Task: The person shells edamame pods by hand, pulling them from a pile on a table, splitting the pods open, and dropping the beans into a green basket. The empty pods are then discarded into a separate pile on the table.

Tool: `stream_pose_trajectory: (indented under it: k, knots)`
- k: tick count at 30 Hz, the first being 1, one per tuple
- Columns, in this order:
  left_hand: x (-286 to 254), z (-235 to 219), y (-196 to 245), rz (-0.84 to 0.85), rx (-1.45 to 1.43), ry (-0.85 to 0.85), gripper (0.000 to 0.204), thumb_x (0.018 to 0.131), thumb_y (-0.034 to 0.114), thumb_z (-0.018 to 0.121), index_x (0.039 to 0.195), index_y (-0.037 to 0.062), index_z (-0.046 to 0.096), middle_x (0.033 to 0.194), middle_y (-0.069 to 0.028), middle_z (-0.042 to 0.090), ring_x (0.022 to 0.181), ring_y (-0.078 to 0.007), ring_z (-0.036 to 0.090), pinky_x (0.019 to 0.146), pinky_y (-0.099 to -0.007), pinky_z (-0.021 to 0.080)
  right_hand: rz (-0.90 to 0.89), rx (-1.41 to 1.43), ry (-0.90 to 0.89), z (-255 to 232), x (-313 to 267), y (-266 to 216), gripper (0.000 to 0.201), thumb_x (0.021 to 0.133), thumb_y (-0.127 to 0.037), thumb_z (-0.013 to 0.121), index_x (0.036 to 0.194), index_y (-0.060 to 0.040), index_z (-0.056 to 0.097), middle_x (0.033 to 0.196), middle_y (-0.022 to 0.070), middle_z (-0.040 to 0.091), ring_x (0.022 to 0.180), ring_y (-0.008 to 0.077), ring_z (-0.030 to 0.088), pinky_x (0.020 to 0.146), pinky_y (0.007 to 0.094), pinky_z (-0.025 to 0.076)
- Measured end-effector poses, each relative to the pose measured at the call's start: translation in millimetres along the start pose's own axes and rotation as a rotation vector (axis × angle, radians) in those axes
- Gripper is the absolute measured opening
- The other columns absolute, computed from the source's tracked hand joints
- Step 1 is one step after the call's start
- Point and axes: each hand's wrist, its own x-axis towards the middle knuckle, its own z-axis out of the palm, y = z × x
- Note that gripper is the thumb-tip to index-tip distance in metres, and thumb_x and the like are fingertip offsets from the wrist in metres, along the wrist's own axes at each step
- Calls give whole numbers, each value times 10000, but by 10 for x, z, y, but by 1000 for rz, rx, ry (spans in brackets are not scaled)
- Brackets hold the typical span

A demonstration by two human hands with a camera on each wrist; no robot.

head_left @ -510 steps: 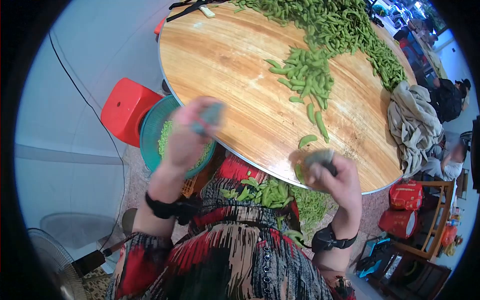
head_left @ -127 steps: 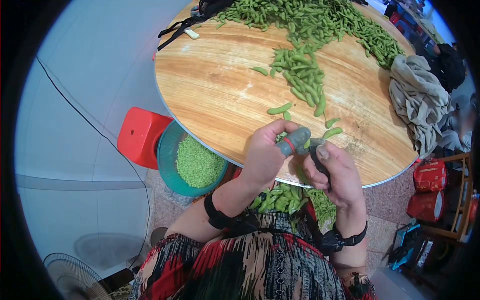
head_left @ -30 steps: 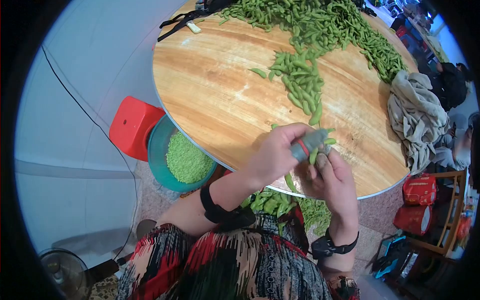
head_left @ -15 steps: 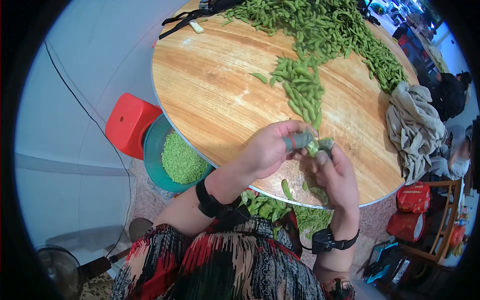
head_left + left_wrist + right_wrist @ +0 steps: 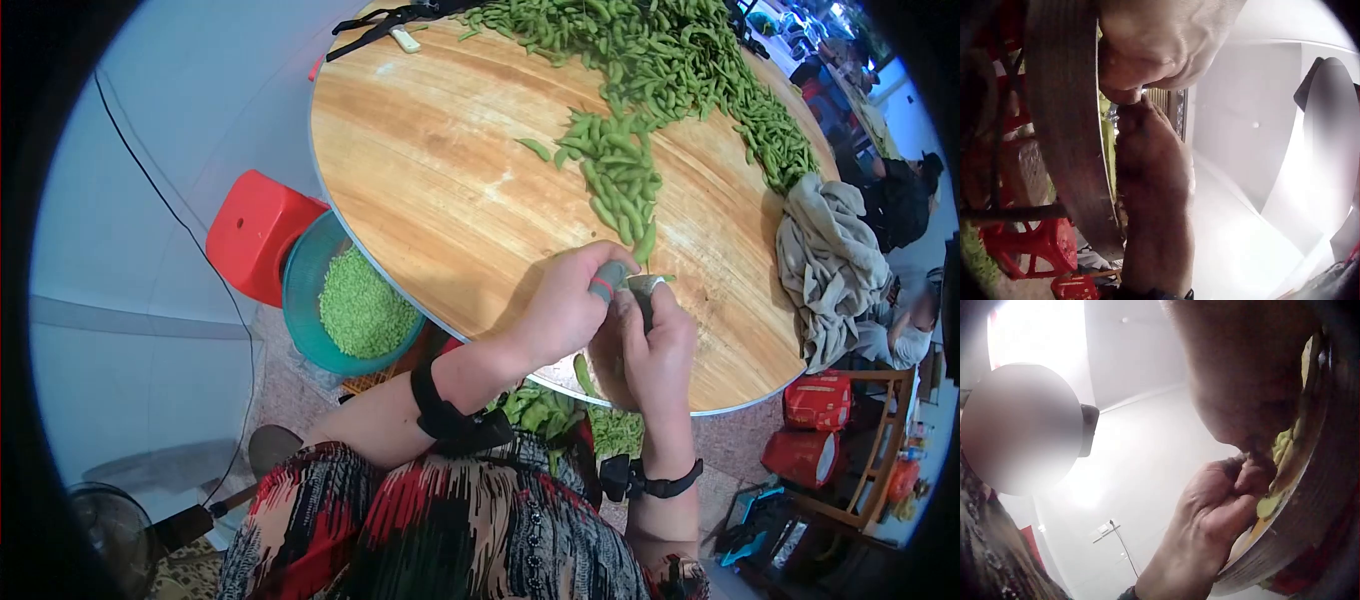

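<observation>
In the head view my left hand [image 5: 570,300] and right hand [image 5: 662,345] meet fingertip to fingertip over the near edge of the round wooden table [image 5: 440,200]. Grey-green covers wrap some fingers; a red band circles the left one. Pinched between them is a green soybean pod, mostly hidden by the fingers. A loose pod [image 5: 583,374] lies by the table edge, below the hands. A small pile of pods [image 5: 620,175] sits just beyond them. The left wrist view shows my right hand [image 5: 1154,162] against my left hand [image 5: 1160,44].
A larger heap of pods [image 5: 640,50] covers the far side. Shelled green beans fill a teal basin [image 5: 300,325] at left, beside a red stool [image 5: 250,235]. More pods [image 5: 545,410] lie on the lap. A crumpled grey cloth [image 5: 830,265] hangs over the right edge.
Half a second ago the pod showed plainly between the fingertips; now the fingers have closed over it. Both hands stay together. The basin holds more visible beans than in the oldest frame's partly covered view.
</observation>
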Motion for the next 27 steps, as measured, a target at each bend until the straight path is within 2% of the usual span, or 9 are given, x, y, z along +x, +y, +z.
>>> stream_pose_trajectory:
  k: [5, 8, 10, 12, 14, 15, 20, 23, 27]
  knots:
    - [-1, -71, -136, -144, -310, -124, 219, 856, 19, 443, 1015, 41, 591, 773, 15, 546, 614, -24, 424, 524, -166, 348, -34, -17, 60, -33, -43, -27, 88, 826, -84, 588, 824, 0, 563, 587, 135, 543, 499, 223, 534, 484, 309, 409]
    - [13, -134, -195, -158, -614, -125, 231, 871, 31, 442, 1048, 46, 591, 811, 11, 562, 604, -14, 403, 500, -140, 311, 210, 270, 29, -317, -116, 73, 81, 835, -88, 581, 840, -7, 587, 598, 52, 544, 513, 125, 514, 482, 262, 396]
    - [-37, -274, -116, -94, -637, -18, 227, 879, 42, 460, 1069, 49, 584, 846, 2, 575, 612, -10, 402, 487, -130, 290, 184, 442, -728, -729, -138, 0, 82, 851, -81, 558, 875, -16, 602, 632, 7, 536, 552, 75, 511, 502, 221, 389]
    - [-55, -292, -111, -66, -628, 7, 211, 884, 72, 496, 1077, 52, 581, 831, 7, 564, 621, -6, 399, 484, -127, 279, 90, 375, -646, -670, -132, -91, 96, 832, -49, 553, 908, -13, 599, 673, 50, 574, 591, 125, 548, 532, 246, 419]
    - [-61, -266, -87, -86, -499, -17, 219, 877, 111, 541, 1085, 58, 581, 834, 19, 545, 621, -3, 392, 483, -138, 280, 59, -280, -147, -527, -32, -15, 149, 799, -30, 563, 945, -14, 588, 722, 117, 600, 654, 234, 590, 582, 318, 453]
    - [-66, -256, -73, -82, -499, -20, 219, 877, 111, 541, 1085, 58, 581, 834, 19, 545, 621, -3, 392, 483, -138, 280, 41, -409, -146, -483, 8, 49, 195, 766, -21, 578, 961, -17, 580, 775, 169, 601, 716, 335, 585, 630, 389, 461]
    - [-168, -199, -28, 11, -228, -84, 223, 885, 142, 552, 1088, 57, 589, 824, 51, 519, 624, -2, 383, 513, -149, 287, -103, -504, 7, -331, 5, 237, 137, 808, -64, 575, 933, -8, 578, 688, 127, 575, 627, 279, 569, 558, 360, 438]
    - [-153, -178, -43, -116, -499, -268, 237, 876, 155, 573, 1090, 53, 592, 810, 57, 528, 626, -2, 391, 527, -149, 297, 446, 701, -178, -350, -68, 142, 188, 896, -193, 537, 957, -18, 569, 630, -53, 453, 513, 26, 357, 449, 173, 271]
    - [-87, -128, -32, -109, -661, -387, 147, 856, 179, 609, 949, 65, 610, 828, 52, 554, 646, 7, 417, 526, -151, 308, 549, 799, -418, -361, -145, -47, 265, 928, -295, 471, 914, -37, 532, 606, -50, 436, 496, 32, 353, 450, 176, 265]
